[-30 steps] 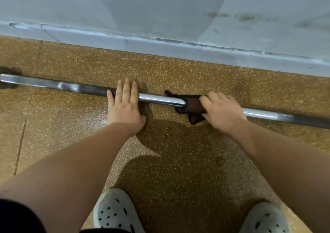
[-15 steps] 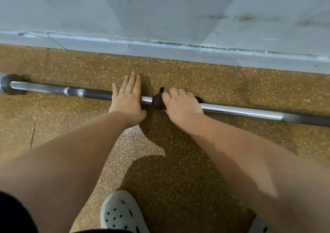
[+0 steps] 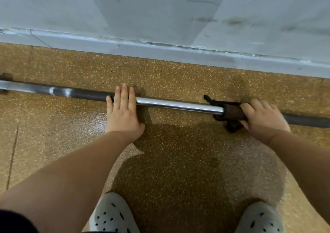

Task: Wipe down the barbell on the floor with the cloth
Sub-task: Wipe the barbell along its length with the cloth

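A long steel barbell (image 3: 178, 105) lies on the speckled brown floor, running left to right parallel to the wall. My left hand (image 3: 122, 113) lies flat across the bar with straight fingers, pressing it down. A dark brown cloth (image 3: 230, 112) is wrapped round the bar to the right. My right hand (image 3: 264, 118) grips the cloth and the bar under it. A shiny stretch of bar shows between the two hands; the bar looks darker beyond each hand.
A pale grey wall with a baseboard (image 3: 160, 54) runs just behind the bar. My two perforated white clogs, the left (image 3: 112, 215) and the right (image 3: 259, 218), stand on the floor near the bottom edge. A floor seam (image 3: 12, 154) runs at the left.
My right hand slid the cloth left along the bar until it was next to my left hand, then back to the right. My left hand stayed pressed on the bar.
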